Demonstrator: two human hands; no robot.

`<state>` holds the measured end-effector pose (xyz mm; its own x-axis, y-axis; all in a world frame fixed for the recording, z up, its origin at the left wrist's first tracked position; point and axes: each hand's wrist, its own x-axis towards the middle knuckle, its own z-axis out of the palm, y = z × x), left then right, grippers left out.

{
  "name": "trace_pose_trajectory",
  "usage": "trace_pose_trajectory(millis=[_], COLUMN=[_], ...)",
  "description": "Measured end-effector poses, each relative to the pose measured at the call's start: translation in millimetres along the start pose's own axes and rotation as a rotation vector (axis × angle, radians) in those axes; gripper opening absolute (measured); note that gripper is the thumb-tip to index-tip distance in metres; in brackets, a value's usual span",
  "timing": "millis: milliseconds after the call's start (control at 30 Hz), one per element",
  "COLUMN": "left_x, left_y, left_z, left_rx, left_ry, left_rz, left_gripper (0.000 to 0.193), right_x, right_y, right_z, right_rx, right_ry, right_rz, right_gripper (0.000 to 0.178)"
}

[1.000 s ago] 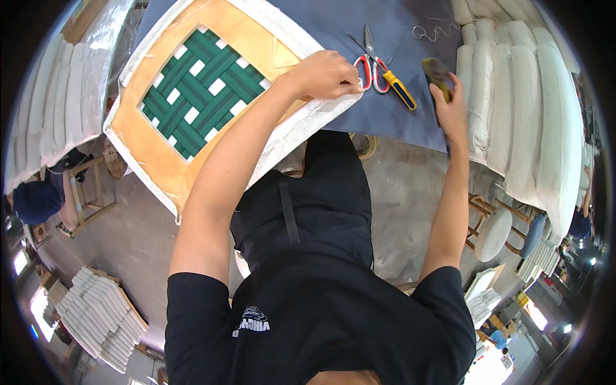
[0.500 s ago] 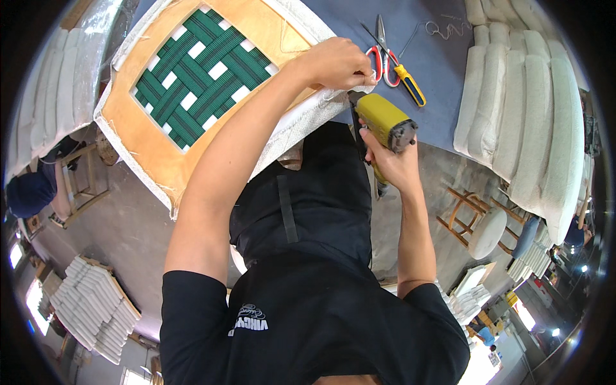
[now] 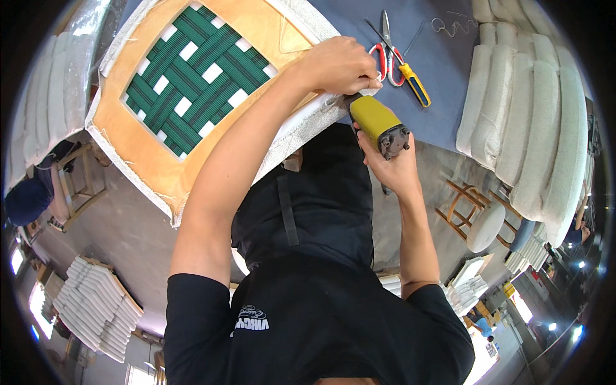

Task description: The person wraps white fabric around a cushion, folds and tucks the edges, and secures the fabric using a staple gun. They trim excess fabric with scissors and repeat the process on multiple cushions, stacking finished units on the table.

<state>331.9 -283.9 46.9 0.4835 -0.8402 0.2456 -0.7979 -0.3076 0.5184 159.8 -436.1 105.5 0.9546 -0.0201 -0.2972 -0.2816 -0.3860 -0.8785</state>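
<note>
At the seat's near right corner, both hands close together. Left hand (image 3: pixel 343 65) curled, fingers drawn in on the edge of the white cloth (image 3: pixel 301 136), apparently pinching it. Right hand (image 3: pixel 393 163) wrapped about a yellow-and-black tool (image 3: pixel 375 115), its nose up against or just beside that corner; view poor there, so contact is uncertain. Trigger finger not visible.

Risks, as I judge them: left fingertips sit very near the nose, and a slip or early shot, if it is a stapler, could catch them. A slack pinch would let the cloth ruck or pull loose at the corner. A tilted nose might miss the wood. The near side juts past the desk (image 3: pixel 443 77) over the person's lap, so a hard push there could tip the seat.

Seat (image 3: pixel 108 109) underside up, wood border around green webbing (image 3: pixel 192 77); it lies at the desk's near left, left forearm across it, masking part of the wood and cloth.

Beyond the left hand: scissors (image 3: pixel 384 54), a yellow-handled screwdriver (image 3: pixel 414 85) lying across them. Both near enough to snag if the seat is swung right. Loose thread (image 3: pixel 452 27) farther off. Right of the desk, piled cushions (image 3: pixel 513 122) hem that side in; stool (image 3: pixel 486 228) on the floor below them.
</note>
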Motion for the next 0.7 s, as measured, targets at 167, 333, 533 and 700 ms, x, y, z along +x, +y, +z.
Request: trace_pose_trajectory(millis=[167, 333, 533, 700], left_x=[0, -2, 6, 16], left_y=[-1, 0, -1, -4], left_z=[3, -4, -13, -21], left_rx=[0.009, 0.017, -0.015, -0.062], left_ry=[0.037, 0.002, -0.045, -0.22], left_rz=[0.023, 0.046, 0.016, -0.009], left_gripper=[0.033, 0.031, 0.038, 0.041], right_x=[6, 5, -37, -21], right_y=[-8, -27, -11, -13], right_z=[1, -10, -15, -14], right_rx=[-0.08, -0.153, 0.325, 0.152], right_ry=[0.016, -0.057, 0.142, 0.081], right_rz=[-0.055, 0.09, 0.149, 0.082], right_gripper=[0.041, 0.036, 0.024, 0.023])
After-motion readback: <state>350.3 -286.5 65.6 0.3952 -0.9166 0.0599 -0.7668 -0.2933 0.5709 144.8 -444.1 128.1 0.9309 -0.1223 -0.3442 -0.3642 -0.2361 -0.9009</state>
